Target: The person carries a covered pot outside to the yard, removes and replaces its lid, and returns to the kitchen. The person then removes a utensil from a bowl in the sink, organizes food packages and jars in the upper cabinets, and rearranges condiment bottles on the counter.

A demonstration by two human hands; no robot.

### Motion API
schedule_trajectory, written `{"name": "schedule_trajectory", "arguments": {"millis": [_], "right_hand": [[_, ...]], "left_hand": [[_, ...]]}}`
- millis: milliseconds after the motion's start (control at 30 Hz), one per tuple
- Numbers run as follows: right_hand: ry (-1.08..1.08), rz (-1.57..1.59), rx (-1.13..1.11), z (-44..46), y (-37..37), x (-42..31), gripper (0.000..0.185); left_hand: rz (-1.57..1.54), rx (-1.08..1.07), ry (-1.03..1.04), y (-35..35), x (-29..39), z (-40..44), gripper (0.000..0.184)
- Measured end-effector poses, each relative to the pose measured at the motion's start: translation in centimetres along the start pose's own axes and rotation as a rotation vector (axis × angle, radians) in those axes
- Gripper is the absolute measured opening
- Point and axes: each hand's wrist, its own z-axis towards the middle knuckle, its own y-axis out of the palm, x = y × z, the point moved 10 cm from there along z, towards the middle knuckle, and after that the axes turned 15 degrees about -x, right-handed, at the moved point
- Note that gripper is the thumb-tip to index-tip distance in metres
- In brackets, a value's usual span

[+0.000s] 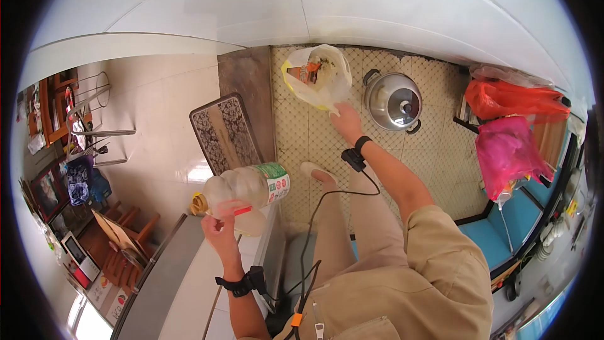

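Note:
My right hand (347,123) is closed on the rim of a whitish plastic bag (336,82). The bag's mouth gapes upward, showing an orange-red wrapper and dark scraps inside. At the lower left, my left hand (220,233) has its fingers bent together at the red handle of a large clear plastic bottle (242,186). The bottle is upright, with a yellow cap and a green and white label, and looks nearly empty. The exact finger grip on the handle is partly hidden. A lidded steel pot (393,102) sits on the floor to the right of the bag.
A patterned doormat (225,132) lies by the brown threshold (246,72). A white-tiled counter (189,296) runs at lower left. Red (516,101) and pink (509,151) plastic bags hang at right beside blue cabinets (509,220). A black cable (308,239) crosses in front of my legs.

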Motion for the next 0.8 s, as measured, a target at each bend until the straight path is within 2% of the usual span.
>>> {"name": "schedule_trajectory", "arguments": {"millis": [67,500,600,667,800], "right_hand": [[-0.043,-0.053,0.052,0.0,0.1,-0.4,0.042],[-0.043,0.009,0.036,0.5,-0.9,0.1,0.042],[-0.024,0.079,0.131,0.6,-2.3,0.3,0.038],[0.003,-0.009,0.218,0.5,-3.7,0.1,0.036],[0.022,-0.02,0.234,1.6,-4.8,0.8,0.034]], "left_hand": [[-0.004,-0.001,0.004,0.4,0.0,0.2,0.021],[0.001,-0.054,-0.014,3.5,1.0,1.7,0.023],[-0.013,-0.006,0.014,3.4,1.5,1.8,0.018],[-0.005,-0.008,0.017,3.4,1.7,1.8,0.019],[0.006,0.003,0.019,3.6,2.2,1.8,0.02]]}}
